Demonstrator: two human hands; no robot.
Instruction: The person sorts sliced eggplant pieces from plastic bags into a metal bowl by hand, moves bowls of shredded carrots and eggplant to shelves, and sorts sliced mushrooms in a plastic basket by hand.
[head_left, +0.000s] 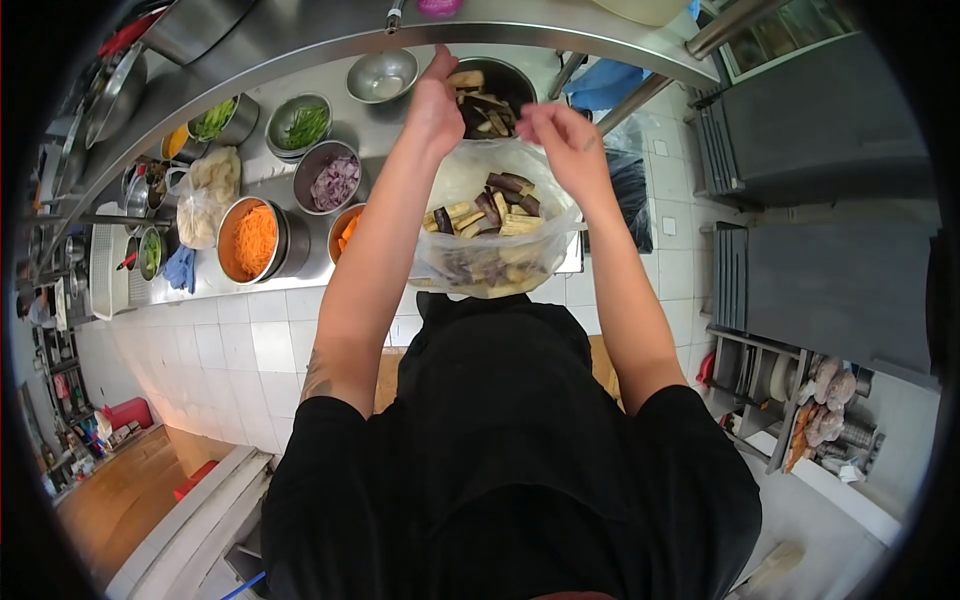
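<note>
A clear plastic bag [465, 263] with cut eggplant pieces [490, 208] in it sits at the counter's front edge, before my body. Behind it stands a dark-looking metal bowl [520, 82] holding more eggplant pieces [485, 105]. My left hand [437, 108] is at the bowl's left side, its fingers stretched forward and nothing visible in it. At the bowl's right rim, above the bag's edge, my right hand [565, 138] has its fingers curled together. Whether anything is between them is hidden.
Left on the counter stand bowls of shredded carrot [256, 240], chopped red onion [335, 184] and cut greens [306, 126], with an empty metal bowl [382, 76] farther back. A steel shelf [330, 58] overhangs the counter. Grey cabinets [820, 290] are at right.
</note>
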